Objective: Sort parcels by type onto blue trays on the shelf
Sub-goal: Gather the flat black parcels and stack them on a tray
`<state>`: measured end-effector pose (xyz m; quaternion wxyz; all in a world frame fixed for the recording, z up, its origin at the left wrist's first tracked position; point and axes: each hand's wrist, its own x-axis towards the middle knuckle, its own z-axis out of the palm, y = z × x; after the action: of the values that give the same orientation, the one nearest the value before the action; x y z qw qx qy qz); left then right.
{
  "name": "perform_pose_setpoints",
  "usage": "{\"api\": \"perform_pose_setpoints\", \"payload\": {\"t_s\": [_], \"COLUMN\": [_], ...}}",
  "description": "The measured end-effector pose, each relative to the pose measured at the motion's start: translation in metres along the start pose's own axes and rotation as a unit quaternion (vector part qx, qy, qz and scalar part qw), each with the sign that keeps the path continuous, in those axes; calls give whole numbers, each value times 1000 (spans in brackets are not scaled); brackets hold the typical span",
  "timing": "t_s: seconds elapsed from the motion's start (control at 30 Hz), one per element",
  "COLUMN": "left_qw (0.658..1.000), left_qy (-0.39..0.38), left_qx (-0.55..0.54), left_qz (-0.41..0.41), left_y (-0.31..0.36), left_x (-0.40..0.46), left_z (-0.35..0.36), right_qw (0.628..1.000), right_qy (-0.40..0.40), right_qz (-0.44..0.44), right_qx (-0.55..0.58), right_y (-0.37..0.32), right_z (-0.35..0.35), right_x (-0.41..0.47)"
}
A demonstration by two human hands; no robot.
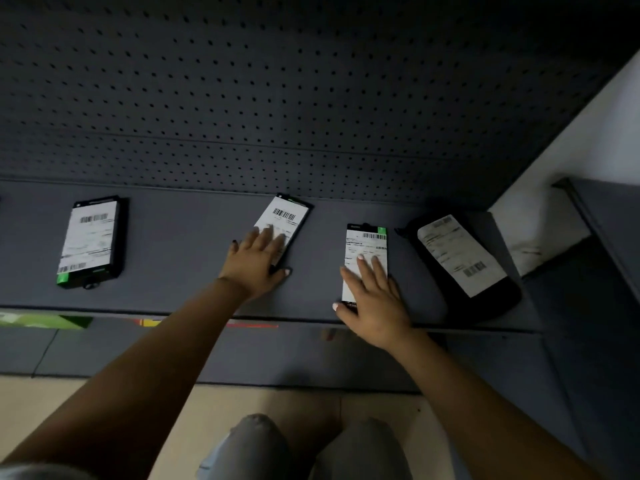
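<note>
Several flat black parcels with white barcode labels lie on a dark grey shelf (180, 244). My left hand (258, 258) rests flat, fingers spread, on the near end of the tilted middle parcel (285, 213). My right hand (375, 296) lies flat on the lower half of an upright slim parcel (365, 242) with a green corner. A wider boxed parcel (91, 240) with a green end sits at the left. A soft black bag parcel (460, 261) lies angled at the right. No blue tray is in view.
A perforated dark back panel (311, 98) rises behind the shelf. A white wall (571, 150) and another shelf edge (606, 220) stand at the right. A lower shelf ledge (242, 355) carries coloured strips; my knees (304, 448) are above the beige floor.
</note>
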<state>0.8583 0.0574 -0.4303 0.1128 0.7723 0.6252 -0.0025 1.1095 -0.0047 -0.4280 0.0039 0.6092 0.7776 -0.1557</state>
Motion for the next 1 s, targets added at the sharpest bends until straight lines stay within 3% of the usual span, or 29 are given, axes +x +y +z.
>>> {"api": "perform_pose_setpoints", "payload": {"t_s": [0.23, 0.37, 0.53, 0.8, 1.0], "left_qw": [998, 997, 997, 996, 987], "left_qy": [49, 81, 67, 41, 83], "left_qx": [31, 15, 21, 65, 68], "left_qz": [-7, 7, 6, -33, -116], "left_y": [14, 20, 18, -11, -19], "left_x": [-6, -44, -112, -215, -289], "left_z": [-3, -27, -79, -169, -218], "right_qw": [999, 999, 998, 983, 952], "right_qy": [-31, -24, -44, -54, -80], "right_qz": [-14, -19, -50, -175, -294], "right_qx": [6, 20, 6, -11, -38], "right_y": [0, -3, -30, -99, -159], "right_z": [-15, -43, -100, -169, -212], "right_x": [-7, -27, -66, -99, -109]}}
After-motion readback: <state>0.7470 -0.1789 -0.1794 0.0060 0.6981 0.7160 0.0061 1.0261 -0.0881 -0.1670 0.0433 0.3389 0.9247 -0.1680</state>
